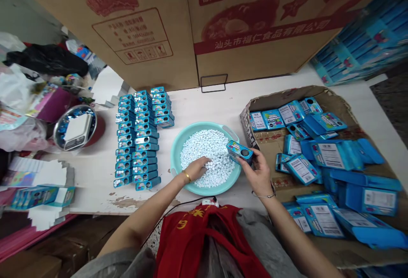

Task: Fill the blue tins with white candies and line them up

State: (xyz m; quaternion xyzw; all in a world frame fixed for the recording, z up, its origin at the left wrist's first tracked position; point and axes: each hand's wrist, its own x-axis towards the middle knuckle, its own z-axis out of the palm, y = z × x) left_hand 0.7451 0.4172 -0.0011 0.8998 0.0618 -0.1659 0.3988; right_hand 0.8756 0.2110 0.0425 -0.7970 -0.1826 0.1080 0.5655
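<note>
A turquoise plastic basin (174, 159) stands in front of me, heaped with small white candies (207, 142). My left hand (195, 169) reaches into the heap from the left, its fingers curled together among the candies; the fingertips are partly hidden. Over the basin's right rim, my right hand (257, 171) grips a small blue candy box (240, 152) between thumb and fingers. The box is tilted, and a dark round hole shows on the side facing up. To the left, several blue boxes (145, 142) are lined up in columns, some with white candies on top.
An open carton (287, 93) of loose blue boxes sits on the right. Large cardboard boxes (178, 23) wall off the back, with a wire stand (214, 83) before them. A metal bowl (57, 131) holds a white scale (77, 131) on the left. Plastic-wrapped blue boxes (360, 44) are stacked far right.
</note>
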